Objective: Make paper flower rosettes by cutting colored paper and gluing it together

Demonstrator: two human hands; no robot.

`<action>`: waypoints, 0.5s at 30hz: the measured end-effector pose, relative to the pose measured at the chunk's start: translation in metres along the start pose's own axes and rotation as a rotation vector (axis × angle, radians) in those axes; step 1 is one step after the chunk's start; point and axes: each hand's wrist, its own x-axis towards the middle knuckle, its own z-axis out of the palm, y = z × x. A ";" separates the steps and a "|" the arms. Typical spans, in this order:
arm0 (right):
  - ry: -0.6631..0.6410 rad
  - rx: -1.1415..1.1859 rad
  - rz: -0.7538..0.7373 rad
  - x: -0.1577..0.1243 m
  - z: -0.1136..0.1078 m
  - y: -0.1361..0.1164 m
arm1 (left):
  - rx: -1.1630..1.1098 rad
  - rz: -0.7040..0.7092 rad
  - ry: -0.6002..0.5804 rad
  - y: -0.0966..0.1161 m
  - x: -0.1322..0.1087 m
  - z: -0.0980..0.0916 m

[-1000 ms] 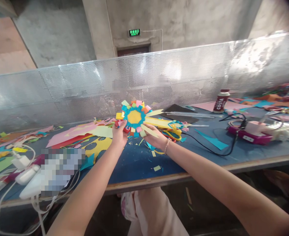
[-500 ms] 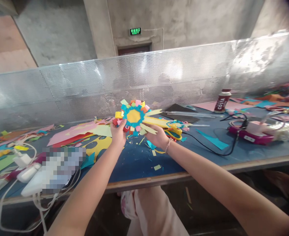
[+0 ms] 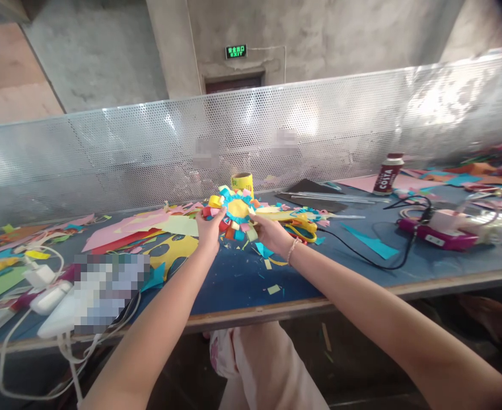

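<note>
A round paper flower [image 3: 236, 210] with a yellow centre, a blue ring and many coloured curled strips is held low over the blue table [image 3: 242, 279], tilted back almost flat. My left hand [image 3: 210, 229] grips its left edge with closed fingers. My right hand [image 3: 271, 233], a bracelet on the wrist, holds its right edge. A yellow tape roll [image 3: 242, 182] stands just behind the flower.
Sheets and scraps of coloured paper [image 3: 148, 228] lie at left with chargers and white cables [image 3: 46, 296]. Yellow-handled scissors [image 3: 304, 228], a black sheet, a Costa bottle [image 3: 385, 173], a pink device [image 3: 436, 233] with a black cord sit right. A perforated metal screen [image 3: 148, 148] backs the table.
Both hands have lowered the paper flower toward the table and tilted it from facing me to nearly flat. The tape roll behind it has come into sight.
</note>
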 end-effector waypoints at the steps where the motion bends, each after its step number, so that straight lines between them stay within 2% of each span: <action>1: 0.027 0.028 0.062 0.001 -0.001 -0.001 | -0.003 -0.013 -0.023 0.000 0.000 0.000; 4: 0.039 0.099 0.161 0.002 -0.002 -0.008 | -0.017 -0.009 -0.067 0.000 -0.001 0.001; 8: -0.026 0.207 0.092 -0.003 -0.002 -0.015 | -0.031 0.087 -0.033 0.001 0.001 0.000; 11: -0.086 0.178 0.062 -0.003 -0.003 -0.013 | -0.050 0.135 -0.036 0.002 0.003 -0.001; 15: -0.028 0.118 0.017 -0.001 -0.003 -0.006 | -0.067 0.161 -0.099 0.006 0.000 -0.001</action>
